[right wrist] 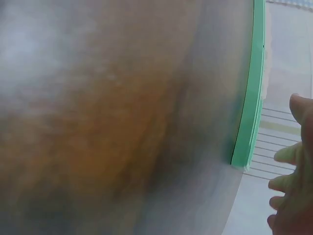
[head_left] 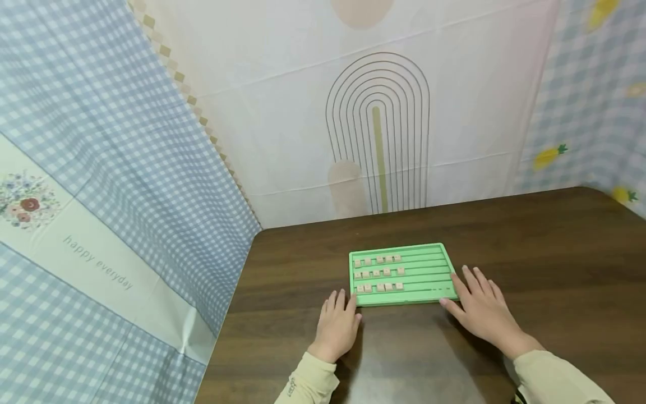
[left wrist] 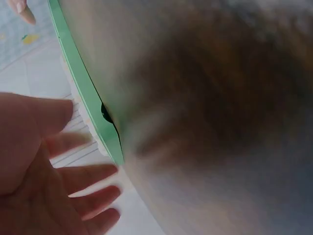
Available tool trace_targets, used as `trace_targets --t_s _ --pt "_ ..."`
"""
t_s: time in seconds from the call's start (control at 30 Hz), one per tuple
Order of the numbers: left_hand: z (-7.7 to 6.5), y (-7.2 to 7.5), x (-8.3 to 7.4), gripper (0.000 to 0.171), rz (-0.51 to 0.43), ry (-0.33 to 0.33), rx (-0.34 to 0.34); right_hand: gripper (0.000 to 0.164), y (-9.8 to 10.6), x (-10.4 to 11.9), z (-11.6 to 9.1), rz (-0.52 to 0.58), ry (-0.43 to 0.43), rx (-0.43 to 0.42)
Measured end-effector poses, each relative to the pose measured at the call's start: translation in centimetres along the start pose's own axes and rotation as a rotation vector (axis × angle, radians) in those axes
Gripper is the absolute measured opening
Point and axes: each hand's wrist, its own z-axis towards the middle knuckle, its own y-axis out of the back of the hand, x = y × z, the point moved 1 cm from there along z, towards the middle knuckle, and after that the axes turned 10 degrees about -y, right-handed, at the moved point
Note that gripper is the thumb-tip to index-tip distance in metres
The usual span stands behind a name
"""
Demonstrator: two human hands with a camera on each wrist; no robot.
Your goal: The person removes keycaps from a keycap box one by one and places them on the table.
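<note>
A flat green tray (head_left: pixel 424 273) with raised ridges lies on the table, several small cream tiles (head_left: pixel 375 274) standing in three rows on its left part. Marks on the tiles are too small to read. At the tray's near left corner is my left hand (head_left: pixel 337 327), fingers extended forward and the index fingertip at the corner. My right hand (head_left: pixel 484 308) lies by the near right corner, fingers spread, index and thumb at the tray's edge. Both wrist views show the tray's green side wall (left wrist: pixel 83 81) close to the fingers. Neither hand grips anything.
The dark brown wooden table (head_left: pixel 303 252) extends around the tray. Behind it hangs a white cloth (head_left: pixel 282 140) with a line-arch print. A blue checked cloth (head_left: pixel 151 168) hangs along the left side, another with pineapple prints at the right.
</note>
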Motion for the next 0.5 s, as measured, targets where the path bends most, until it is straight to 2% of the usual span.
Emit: trace_targets --t_s 0.1,0.2,0.33,0.5 --pt "0.3 0.0 0.3 0.03 0.049 -0.075 -0.08 0.065 0.1 0.5 0.8 0.004 0.055 -0.047" --pt "1.0 0.2 0.6 0.021 0.075 -0.12 -0.119 0.052 0.0 1.2 1.6 0.012 0.108 -0.078" --pt "2.0 0.4 1.1 0.008 0.08 -0.128 -0.111 0.038 -0.3 2.5 2.9 0.018 0.163 -0.079" --pt "2.7 0.3 1.4 0.009 0.06 -0.101 -0.084 0.026 -1.3 4.5 4.7 0.003 0.232 -0.07"
